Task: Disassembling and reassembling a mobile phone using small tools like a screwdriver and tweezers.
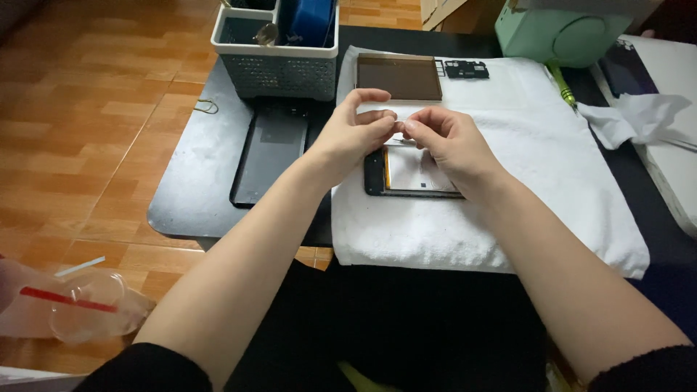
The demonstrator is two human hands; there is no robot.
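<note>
The opened phone (410, 173) lies flat near the middle of the frame, on a white towel (508, 218) spread over the dark low table (189, 189), its pale inner panel facing up inside a black frame. Both hands meet right above its top edge: the left hand (356, 134) comes in from the lower left with thumb and fingers pinched together, and the right hand (446, 141) comes in from the lower right, fingertips pressed up against the left's. Something tiny sits between those pinched fingertips, pale in colour, but it's too small to make out. The right wrist covers the phone's right side. Left of the towel, a dark flat back cover (268, 156) rests on the bare tabletop. At the top of the towel there's a brown rectangular panel (398, 76), and just right of it a small black circuit part (466, 69). A grey and white basket (276, 51) stands at the upper middle, with a blue item inside. A pale green box (559, 33) sits at upper right, a green screwdriver (561, 83) just below it, and crumpled white tissue (635, 116) further right. A clear plastic cup (80, 312) lies on the wooden floor at lower left.
</note>
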